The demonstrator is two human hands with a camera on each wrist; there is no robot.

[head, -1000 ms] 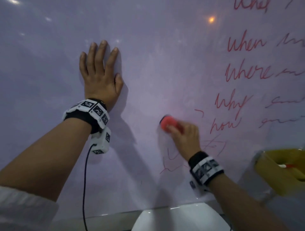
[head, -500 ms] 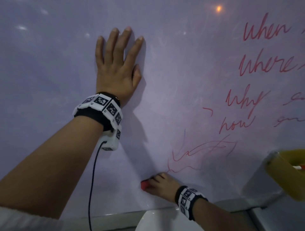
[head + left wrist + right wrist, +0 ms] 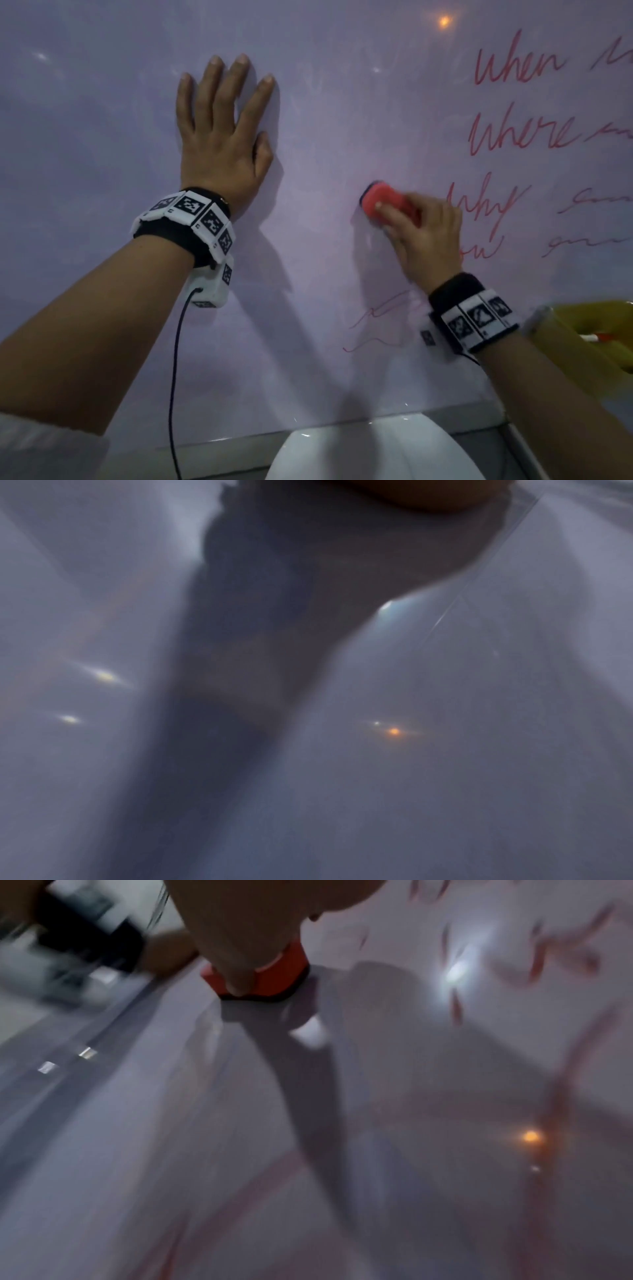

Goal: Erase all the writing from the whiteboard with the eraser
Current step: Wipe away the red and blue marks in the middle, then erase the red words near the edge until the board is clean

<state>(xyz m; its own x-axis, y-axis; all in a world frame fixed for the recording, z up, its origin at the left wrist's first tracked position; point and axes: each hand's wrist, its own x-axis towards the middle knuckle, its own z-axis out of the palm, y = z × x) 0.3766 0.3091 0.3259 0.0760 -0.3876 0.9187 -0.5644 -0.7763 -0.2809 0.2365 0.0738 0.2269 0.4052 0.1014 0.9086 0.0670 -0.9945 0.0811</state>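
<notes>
The whiteboard (image 3: 102, 102) fills the head view. Red handwriting (image 3: 524, 130) runs down its right side, and faint red scribbles (image 3: 376, 322) remain low in the middle. My right hand (image 3: 421, 236) grips a red eraser (image 3: 383, 202) and presses it on the board just left of the word "why". In the blurred right wrist view the eraser (image 3: 281, 972) shows under my fingers. My left hand (image 3: 219, 137) lies flat on the board with fingers spread, well left of the eraser. The left wrist view shows only bare board (image 3: 479, 750) and shadow.
A yellow container (image 3: 582, 342) holding a marker sits at the lower right beside the board. A white rounded object (image 3: 370, 452) lies below the board's bottom edge. A black cable (image 3: 174, 377) hangs from my left wrist device.
My right hand has swept the eraser up from near the board's bottom edge to beside "why". Part of the low red scribble is wiped away. The left hand stays flat.
</notes>
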